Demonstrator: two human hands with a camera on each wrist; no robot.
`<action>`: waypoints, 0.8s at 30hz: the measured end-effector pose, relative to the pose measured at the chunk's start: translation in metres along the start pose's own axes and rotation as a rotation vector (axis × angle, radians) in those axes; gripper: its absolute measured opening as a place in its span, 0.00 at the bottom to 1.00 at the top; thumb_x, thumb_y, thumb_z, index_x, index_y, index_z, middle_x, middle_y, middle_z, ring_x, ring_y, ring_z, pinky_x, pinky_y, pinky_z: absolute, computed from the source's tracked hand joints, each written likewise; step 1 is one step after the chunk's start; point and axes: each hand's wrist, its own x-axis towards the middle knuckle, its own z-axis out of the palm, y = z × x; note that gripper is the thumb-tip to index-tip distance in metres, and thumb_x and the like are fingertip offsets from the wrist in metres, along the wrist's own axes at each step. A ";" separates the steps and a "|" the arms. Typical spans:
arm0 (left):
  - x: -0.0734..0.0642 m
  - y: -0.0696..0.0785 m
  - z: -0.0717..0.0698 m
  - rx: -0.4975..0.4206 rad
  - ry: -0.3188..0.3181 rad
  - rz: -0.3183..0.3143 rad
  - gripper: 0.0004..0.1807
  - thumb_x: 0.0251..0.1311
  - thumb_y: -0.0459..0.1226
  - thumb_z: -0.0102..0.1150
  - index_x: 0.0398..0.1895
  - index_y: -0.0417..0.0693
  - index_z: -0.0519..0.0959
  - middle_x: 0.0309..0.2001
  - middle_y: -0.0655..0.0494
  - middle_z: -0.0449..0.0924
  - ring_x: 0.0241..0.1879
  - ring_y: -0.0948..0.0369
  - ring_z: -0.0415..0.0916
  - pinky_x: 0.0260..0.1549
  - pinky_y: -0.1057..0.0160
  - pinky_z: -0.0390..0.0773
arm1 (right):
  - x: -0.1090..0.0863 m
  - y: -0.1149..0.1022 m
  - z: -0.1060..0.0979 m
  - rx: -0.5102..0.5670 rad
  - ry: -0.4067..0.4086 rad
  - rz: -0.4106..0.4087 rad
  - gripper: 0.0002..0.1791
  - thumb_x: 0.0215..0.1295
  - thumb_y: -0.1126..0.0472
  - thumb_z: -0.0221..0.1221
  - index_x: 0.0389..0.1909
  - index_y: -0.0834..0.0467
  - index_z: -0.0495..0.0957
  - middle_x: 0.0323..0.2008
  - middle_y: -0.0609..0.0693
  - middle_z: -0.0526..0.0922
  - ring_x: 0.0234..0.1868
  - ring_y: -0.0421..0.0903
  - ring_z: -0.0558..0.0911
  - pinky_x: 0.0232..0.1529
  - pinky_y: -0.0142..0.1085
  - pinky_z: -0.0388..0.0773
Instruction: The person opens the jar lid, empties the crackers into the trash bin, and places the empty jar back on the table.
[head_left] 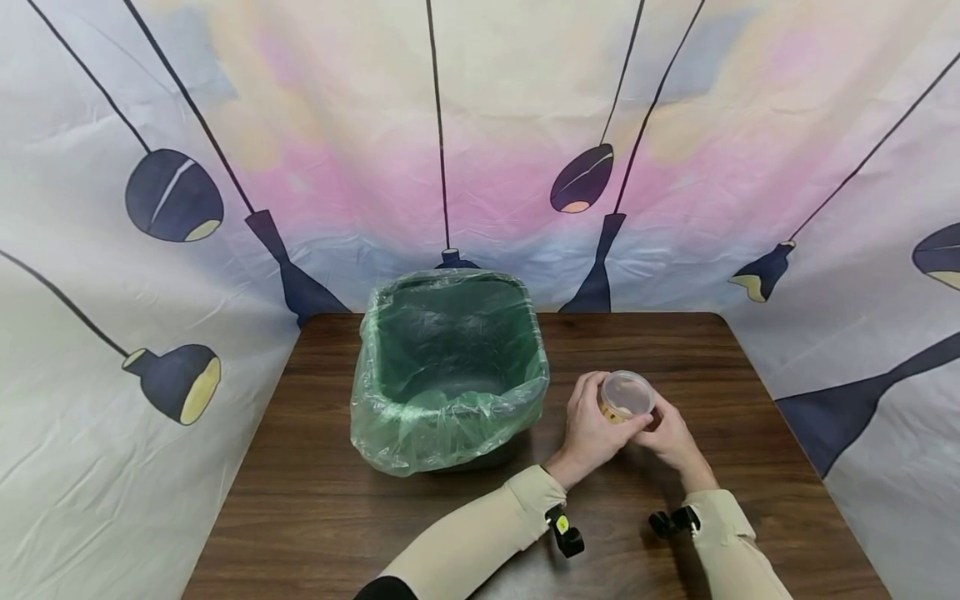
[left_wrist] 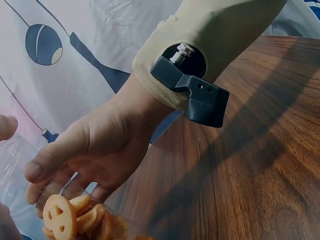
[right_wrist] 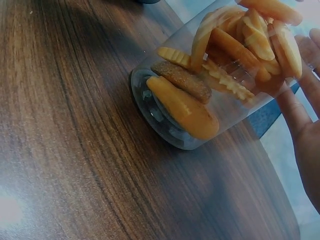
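Patterned cloth (head_left: 480,108) behind, dark wood counter (head_left: 277,517) below. Clear container (head_left: 627,393) sits between both hands, right of the green-lined bin (head_left: 427,446): left hand (head_left: 588,429) curled round one side, right hand (head_left: 671,437) cupping the other. Progress looks early (a judgement): container gripped, snacks (right_wrist: 185,110) inside it. Whether a lid closes it, cannot tell. Bin's raised rim would block a low leftward move.
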 end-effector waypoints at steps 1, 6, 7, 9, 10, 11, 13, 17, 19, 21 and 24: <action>0.000 0.000 0.000 0.001 0.003 -0.002 0.39 0.40 0.50 0.79 0.55 0.44 0.72 0.51 0.52 0.74 0.49 0.54 0.76 0.49 0.67 0.75 | 0.000 0.000 0.000 0.000 0.001 0.000 0.39 0.43 0.85 0.63 0.61 0.79 0.62 0.53 0.55 0.78 0.51 0.34 0.77 0.49 0.22 0.74; -0.002 0.005 0.002 -0.004 0.022 -0.029 0.39 0.41 0.51 0.78 0.54 0.43 0.71 0.51 0.50 0.73 0.48 0.53 0.76 0.49 0.66 0.76 | 0.001 -0.002 0.000 -0.012 0.009 -0.005 0.39 0.42 0.85 0.63 0.61 0.79 0.63 0.52 0.55 0.78 0.51 0.33 0.77 0.48 0.22 0.74; -0.002 0.006 0.002 -0.001 0.028 -0.036 0.39 0.41 0.51 0.78 0.54 0.44 0.71 0.50 0.50 0.73 0.48 0.53 0.76 0.48 0.66 0.76 | 0.001 -0.002 0.000 -0.013 0.011 -0.007 0.38 0.42 0.85 0.63 0.60 0.80 0.63 0.52 0.55 0.78 0.50 0.33 0.77 0.48 0.22 0.74; -0.003 0.008 0.003 0.004 0.042 -0.044 0.39 0.41 0.51 0.78 0.54 0.44 0.71 0.50 0.51 0.73 0.48 0.54 0.76 0.48 0.67 0.76 | 0.001 -0.002 -0.001 -0.018 0.013 -0.013 0.38 0.42 0.85 0.63 0.60 0.80 0.64 0.52 0.55 0.79 0.50 0.33 0.77 0.49 0.21 0.73; -0.003 0.008 0.004 0.010 0.049 -0.044 0.39 0.41 0.51 0.78 0.54 0.44 0.71 0.50 0.51 0.73 0.48 0.54 0.76 0.48 0.67 0.76 | 0.001 -0.001 -0.001 -0.014 0.015 -0.019 0.38 0.41 0.85 0.63 0.60 0.80 0.64 0.52 0.53 0.79 0.51 0.33 0.77 0.49 0.21 0.73; -0.003 0.009 0.004 0.009 0.050 -0.050 0.40 0.41 0.51 0.79 0.55 0.45 0.71 0.50 0.51 0.73 0.48 0.54 0.76 0.48 0.67 0.76 | 0.001 -0.001 -0.001 -0.015 0.016 -0.019 0.38 0.41 0.85 0.63 0.60 0.80 0.64 0.52 0.50 0.79 0.51 0.33 0.77 0.50 0.21 0.73; -0.004 0.009 0.004 0.009 0.051 -0.045 0.40 0.40 0.50 0.79 0.55 0.44 0.70 0.50 0.51 0.73 0.48 0.54 0.76 0.48 0.66 0.76 | 0.001 -0.001 -0.001 -0.020 0.019 -0.022 0.38 0.40 0.85 0.63 0.59 0.80 0.64 0.52 0.46 0.79 0.51 0.32 0.77 0.51 0.21 0.72; -0.004 0.008 0.004 -0.009 0.039 -0.035 0.42 0.39 0.50 0.80 0.56 0.44 0.70 0.51 0.49 0.72 0.49 0.53 0.76 0.49 0.65 0.76 | 0.001 -0.002 -0.001 -0.036 0.028 -0.026 0.38 0.39 0.84 0.64 0.58 0.80 0.65 0.51 0.45 0.79 0.50 0.31 0.77 0.51 0.20 0.71; -0.004 0.007 0.003 -0.016 0.030 -0.034 0.42 0.39 0.50 0.80 0.56 0.44 0.70 0.51 0.49 0.72 0.50 0.53 0.75 0.50 0.64 0.76 | 0.001 -0.002 -0.001 -0.040 0.030 -0.025 0.38 0.39 0.84 0.64 0.58 0.80 0.65 0.50 0.46 0.79 0.50 0.32 0.77 0.51 0.20 0.71; -0.004 0.006 0.003 -0.022 0.020 -0.035 0.43 0.39 0.51 0.80 0.56 0.44 0.69 0.52 0.50 0.72 0.51 0.52 0.75 0.50 0.64 0.75 | 0.001 -0.002 0.000 -0.034 0.029 -0.031 0.38 0.39 0.84 0.63 0.58 0.80 0.65 0.50 0.49 0.80 0.50 0.32 0.77 0.50 0.20 0.71; -0.004 0.005 0.003 -0.021 0.007 -0.035 0.43 0.39 0.51 0.80 0.57 0.44 0.69 0.53 0.50 0.71 0.51 0.52 0.75 0.51 0.64 0.75 | 0.001 -0.002 0.000 -0.017 0.029 -0.039 0.37 0.38 0.85 0.62 0.57 0.82 0.65 0.49 0.50 0.80 0.48 0.33 0.78 0.49 0.20 0.72</action>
